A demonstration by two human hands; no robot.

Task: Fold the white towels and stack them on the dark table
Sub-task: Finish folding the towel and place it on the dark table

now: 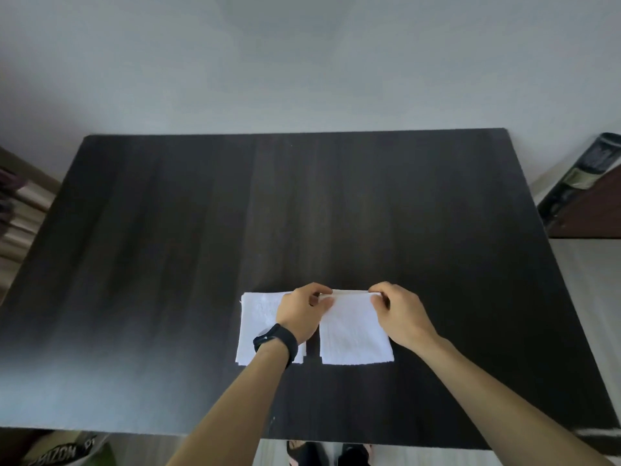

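The left hand and right hand are pinching the right towel by its far corners, a sensible hold since it is likely handling light and floppy.

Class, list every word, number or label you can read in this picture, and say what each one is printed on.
"BIZON", upside down, start possibly cut off: on what looks like a pale bag below the table's near left edge.
Small marks beside it: too blurred to read.
Label on the dark roll at right: too blurred to read.
No text on the towels or watch.
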